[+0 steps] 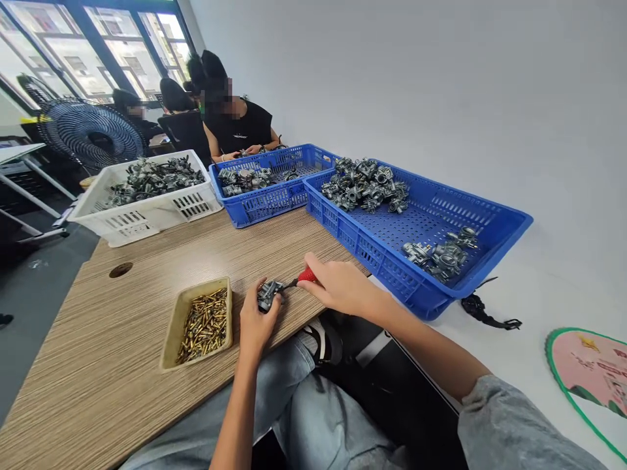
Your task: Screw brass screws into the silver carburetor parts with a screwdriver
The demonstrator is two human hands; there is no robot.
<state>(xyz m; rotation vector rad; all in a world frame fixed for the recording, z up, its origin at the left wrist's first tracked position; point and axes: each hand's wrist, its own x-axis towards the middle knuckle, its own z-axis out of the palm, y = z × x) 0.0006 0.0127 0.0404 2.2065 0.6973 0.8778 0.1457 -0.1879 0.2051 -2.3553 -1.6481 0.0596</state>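
Note:
My left hand (pixel 255 321) grips a small grey metal part (pixel 269 294) at the near edge of the wooden table (pixel 147 274). Its fingers curl round the part's left side. My right hand (pixel 337 284) is closed on a red-handled screwdriver (pixel 307 275), whose dark shaft points left into the metal part. Just left of my left hand lies a shallow tan tray (pixel 172 326) filled with small brass screws (pixel 204 324).
A large blue crate (pixel 421 287) at the right holds two piles of grey metal parts (pixel 365 185). A second blue crate (pixel 264 202) and a white crate (pixel 142 219) with more parts stand farther back. Several people sit beyond them, beside a black fan (pixel 91 134).

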